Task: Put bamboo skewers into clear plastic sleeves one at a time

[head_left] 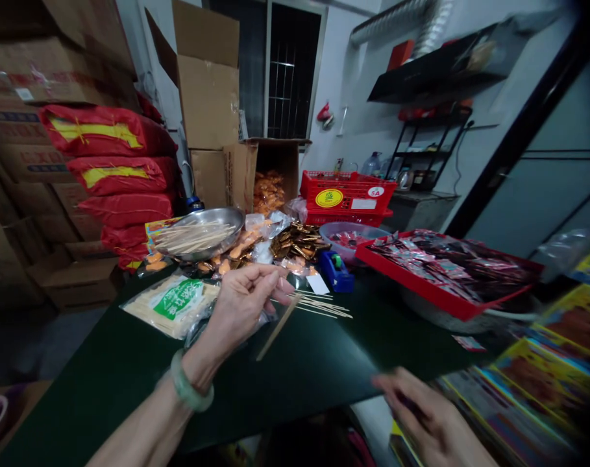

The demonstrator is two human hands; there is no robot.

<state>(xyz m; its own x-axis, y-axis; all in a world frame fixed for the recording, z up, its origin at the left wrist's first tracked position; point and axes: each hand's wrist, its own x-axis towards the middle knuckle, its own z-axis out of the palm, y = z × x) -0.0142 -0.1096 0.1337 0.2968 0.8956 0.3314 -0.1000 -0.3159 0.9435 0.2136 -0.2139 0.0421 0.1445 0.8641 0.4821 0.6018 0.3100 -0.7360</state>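
Observation:
My left hand [243,301], with a pale green bangle [191,384] on its wrist, is over the table with thumb and fingers pressed together. What it pinches, if anything, is hidden. A flat wooden stick [278,329] slants just below its fingertips; I cannot tell whether they touch it. Thin wooden skewers [326,305] lie beyond. Left of the hand is a clear bag of sticks [161,305] with a green and white label. My right hand [424,412], curled and smeared by motion, is past the near edge at the right. Something dark shows among its fingers, too blurred to name.
A metal bowl of sticks [217,243], brown-gold packets [299,241] and a blue tape dispenser [337,271] stand on the dark green table [319,363]. A red tray [421,292] holds small packets. Colourful boxes [542,383] crowd the right; red bundles [124,175] are stacked left.

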